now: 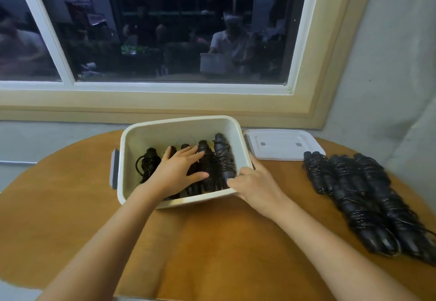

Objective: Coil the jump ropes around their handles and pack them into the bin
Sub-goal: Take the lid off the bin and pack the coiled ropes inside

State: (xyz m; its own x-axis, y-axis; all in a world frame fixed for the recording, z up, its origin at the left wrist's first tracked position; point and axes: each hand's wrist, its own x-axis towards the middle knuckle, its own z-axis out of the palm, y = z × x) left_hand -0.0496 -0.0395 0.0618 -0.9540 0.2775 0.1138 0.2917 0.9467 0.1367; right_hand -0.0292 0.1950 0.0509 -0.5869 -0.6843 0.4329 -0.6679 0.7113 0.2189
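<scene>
Ropes (223,156), coiled black round their handles, lie side by side in the bin (165,133), right under my left fingers. My left hand (175,173) reaches over the near rim and lies flat on the row. Its fingers (186,154) are straight and a little spread, with the thumb stuck out to the right. They rest on the middle bundles and grip nothing. One bundle shows just left of my little finger. Two more show right of my index finger, the last one close along the bin's right wall. My right hand (252,186) holds the bin at its near right corner. The thumb is hooked over the rim on the inside, its tip just beside the near end of that last bundle. The other fingers are curled against the outside of the wall, and I see only part of them. Beyond my right fingers a white lid (283,145) lies flat on the table (212,241), just beside the bin. Well to the right of that hand a pile (358,197) of more coiled ropes lies in a row on the wood, apart from both hands. Left of my left fingers, on the bin's outer wall, is a grey handle (114,172). Past my fingertips and the bin's far rim is a dark window (165,29).
</scene>
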